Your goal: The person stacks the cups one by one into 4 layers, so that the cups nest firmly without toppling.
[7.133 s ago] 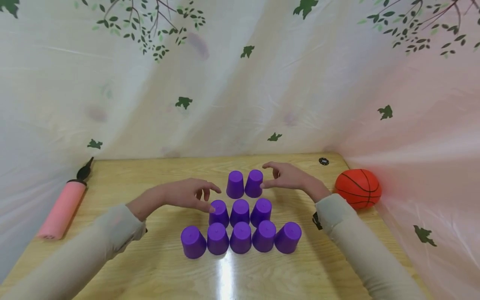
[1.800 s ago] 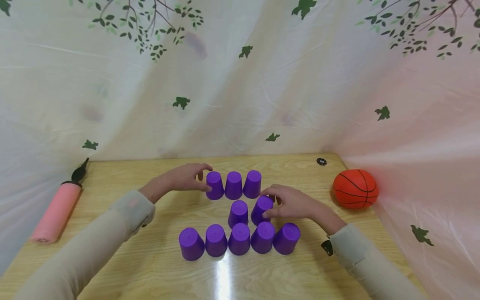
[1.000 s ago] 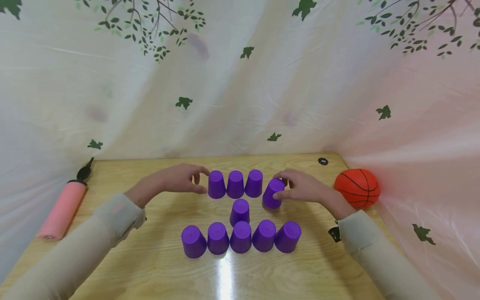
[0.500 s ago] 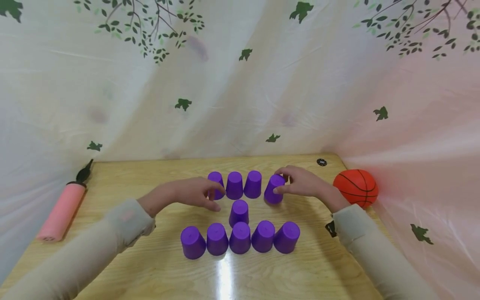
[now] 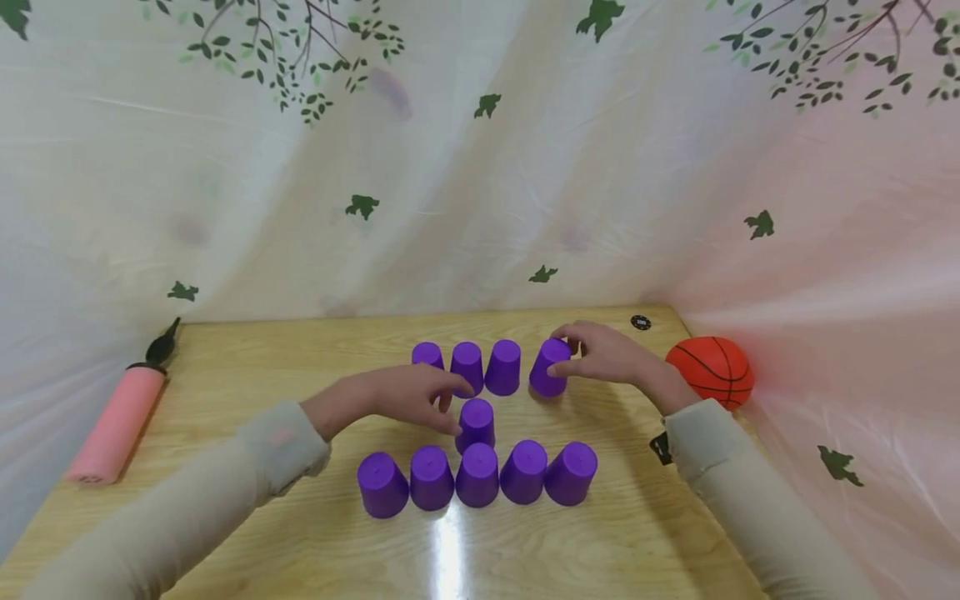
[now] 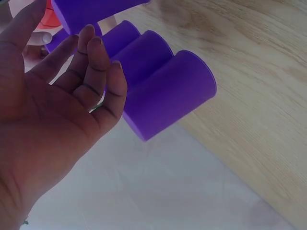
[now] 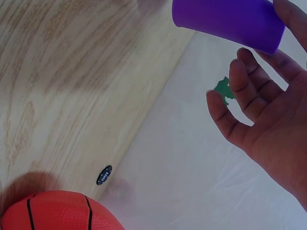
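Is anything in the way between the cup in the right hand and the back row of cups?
Nothing visible: only a gap lies between the held cup in the right hand and the nearest back-row cup.

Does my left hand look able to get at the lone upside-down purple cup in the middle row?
Yes, it seems: your left hand holds nothing and is close beside the lone purple cup, with nothing apparently blocking the way from the left.

The purple cups [image 5: 477, 477] are of smooth plastic with soft sheen; the wooden surface [image 5: 300, 533], grained, shines glossy toward its near edge; near its left edge, the pump [image 5: 120, 425] looks of smooth pink plastic; the sleeves [image 5: 187, 507] are of matt cloth.
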Motion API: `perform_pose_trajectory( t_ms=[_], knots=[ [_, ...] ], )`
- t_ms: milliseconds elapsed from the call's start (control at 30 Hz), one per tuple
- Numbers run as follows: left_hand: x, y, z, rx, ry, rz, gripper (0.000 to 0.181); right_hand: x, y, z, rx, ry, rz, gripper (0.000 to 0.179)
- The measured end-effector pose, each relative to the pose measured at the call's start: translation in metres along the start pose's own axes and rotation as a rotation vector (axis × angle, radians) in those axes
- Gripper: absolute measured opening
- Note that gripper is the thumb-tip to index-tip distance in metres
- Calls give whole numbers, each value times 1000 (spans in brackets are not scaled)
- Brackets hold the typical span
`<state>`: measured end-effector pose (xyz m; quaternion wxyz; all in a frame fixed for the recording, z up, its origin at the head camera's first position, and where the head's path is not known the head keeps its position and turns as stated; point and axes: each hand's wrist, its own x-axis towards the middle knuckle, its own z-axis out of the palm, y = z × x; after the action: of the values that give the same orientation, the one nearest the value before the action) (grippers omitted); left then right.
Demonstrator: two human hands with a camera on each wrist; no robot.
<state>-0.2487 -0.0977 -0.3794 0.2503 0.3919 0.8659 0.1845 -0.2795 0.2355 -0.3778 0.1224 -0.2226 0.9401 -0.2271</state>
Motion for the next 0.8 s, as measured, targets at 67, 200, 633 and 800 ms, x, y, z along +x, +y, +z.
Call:
perform_pose_trajectory(
  t_ms=[67,200,633,800],
  knots=[
    [3,1,2,-2,-6,-6,57,2,2,2,0,-3,6,55],
    [7,1,5,18,-4,-4,59,8,6,7,-12,-7,9,57],
    [17,5,9,105,17,17,61,21,12,14,-24,-23,-9,56],
    [18,6,8,120,23,21,61,23,12,17,-34,-32,5,57]
  ],
)
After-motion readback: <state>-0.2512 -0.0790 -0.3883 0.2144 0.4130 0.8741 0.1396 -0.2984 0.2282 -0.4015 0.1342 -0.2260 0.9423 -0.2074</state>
